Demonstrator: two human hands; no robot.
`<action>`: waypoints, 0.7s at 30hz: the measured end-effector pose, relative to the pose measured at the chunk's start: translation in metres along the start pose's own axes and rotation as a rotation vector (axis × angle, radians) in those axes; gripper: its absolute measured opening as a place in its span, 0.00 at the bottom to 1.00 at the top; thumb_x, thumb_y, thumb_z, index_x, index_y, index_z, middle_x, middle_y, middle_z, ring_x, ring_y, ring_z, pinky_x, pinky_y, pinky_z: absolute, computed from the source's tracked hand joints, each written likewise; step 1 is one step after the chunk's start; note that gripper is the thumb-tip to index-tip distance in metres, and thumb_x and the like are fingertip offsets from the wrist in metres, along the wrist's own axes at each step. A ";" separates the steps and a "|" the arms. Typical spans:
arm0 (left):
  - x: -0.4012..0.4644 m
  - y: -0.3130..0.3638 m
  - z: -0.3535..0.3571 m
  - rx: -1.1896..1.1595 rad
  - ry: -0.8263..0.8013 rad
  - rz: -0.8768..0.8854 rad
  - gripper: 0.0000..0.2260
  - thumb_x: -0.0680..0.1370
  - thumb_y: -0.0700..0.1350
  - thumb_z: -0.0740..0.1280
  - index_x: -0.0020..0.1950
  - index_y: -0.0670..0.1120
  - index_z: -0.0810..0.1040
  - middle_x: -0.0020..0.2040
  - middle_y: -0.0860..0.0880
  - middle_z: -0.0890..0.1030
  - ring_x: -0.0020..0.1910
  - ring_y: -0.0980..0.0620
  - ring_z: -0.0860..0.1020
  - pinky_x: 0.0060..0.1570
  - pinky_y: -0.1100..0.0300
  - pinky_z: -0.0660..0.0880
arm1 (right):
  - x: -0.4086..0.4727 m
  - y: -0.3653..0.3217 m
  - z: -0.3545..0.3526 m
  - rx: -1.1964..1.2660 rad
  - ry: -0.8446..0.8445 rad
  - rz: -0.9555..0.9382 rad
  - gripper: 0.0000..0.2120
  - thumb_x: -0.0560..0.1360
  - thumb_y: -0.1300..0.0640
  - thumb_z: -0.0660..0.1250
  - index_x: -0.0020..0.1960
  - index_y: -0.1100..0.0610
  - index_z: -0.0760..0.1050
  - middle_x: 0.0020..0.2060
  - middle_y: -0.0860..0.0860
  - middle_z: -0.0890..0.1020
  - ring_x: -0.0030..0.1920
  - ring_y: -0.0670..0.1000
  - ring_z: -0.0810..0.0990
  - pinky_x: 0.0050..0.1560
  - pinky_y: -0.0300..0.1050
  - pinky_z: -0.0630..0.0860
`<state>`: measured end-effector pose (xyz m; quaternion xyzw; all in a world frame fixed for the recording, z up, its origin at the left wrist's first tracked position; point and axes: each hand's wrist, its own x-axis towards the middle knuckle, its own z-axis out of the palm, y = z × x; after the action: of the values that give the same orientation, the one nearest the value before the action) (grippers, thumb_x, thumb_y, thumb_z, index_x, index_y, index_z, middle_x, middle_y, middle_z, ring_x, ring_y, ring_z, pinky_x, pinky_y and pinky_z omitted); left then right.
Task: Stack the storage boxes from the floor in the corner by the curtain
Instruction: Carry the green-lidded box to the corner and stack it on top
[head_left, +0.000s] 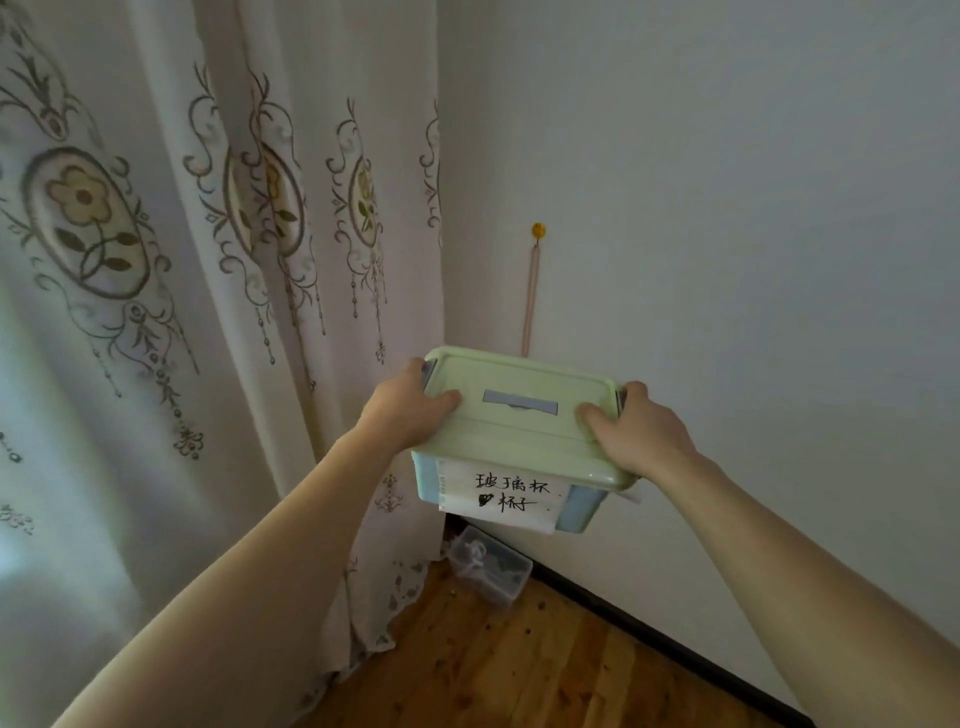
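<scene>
Green-lidded box (519, 426) carried in the air toward the corner by the curtain (156, 260).

Left hand (410, 405) and right hand (636, 431) each have a closed grip on one end of the lid, thumbs on top. Below the grip a small clear box (491, 569) sits on the floor (519, 665); the next move is probably lowering squarely onto it.

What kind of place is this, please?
Probably a room in a home: an embroidered curtain meets a white wall above a wooden floor, with a clear box in the corner.
</scene>
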<state>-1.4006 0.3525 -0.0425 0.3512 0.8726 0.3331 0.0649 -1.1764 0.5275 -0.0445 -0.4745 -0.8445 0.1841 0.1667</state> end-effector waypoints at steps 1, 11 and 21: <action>0.016 0.002 0.006 -0.005 -0.004 0.000 0.31 0.75 0.60 0.66 0.74 0.50 0.63 0.64 0.45 0.76 0.55 0.43 0.76 0.47 0.55 0.71 | 0.014 0.002 0.004 0.005 0.011 0.004 0.30 0.74 0.33 0.58 0.64 0.56 0.65 0.46 0.52 0.78 0.45 0.58 0.76 0.43 0.49 0.72; 0.109 0.017 0.073 -0.095 0.057 0.034 0.30 0.74 0.59 0.68 0.72 0.48 0.67 0.62 0.46 0.77 0.56 0.45 0.76 0.48 0.56 0.71 | 0.111 0.035 0.031 0.041 0.046 0.046 0.28 0.75 0.35 0.58 0.63 0.56 0.63 0.47 0.54 0.79 0.45 0.58 0.76 0.43 0.49 0.69; 0.164 0.001 0.115 -0.149 0.022 0.008 0.30 0.75 0.58 0.68 0.73 0.50 0.66 0.66 0.49 0.75 0.61 0.46 0.75 0.55 0.55 0.72 | 0.158 0.045 0.072 0.042 -0.009 0.058 0.29 0.75 0.34 0.56 0.66 0.54 0.61 0.46 0.53 0.79 0.43 0.57 0.79 0.43 0.51 0.77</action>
<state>-1.4824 0.5225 -0.1112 0.3452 0.8447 0.4011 0.0800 -1.2542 0.6742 -0.1115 -0.4943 -0.8272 0.2087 0.1672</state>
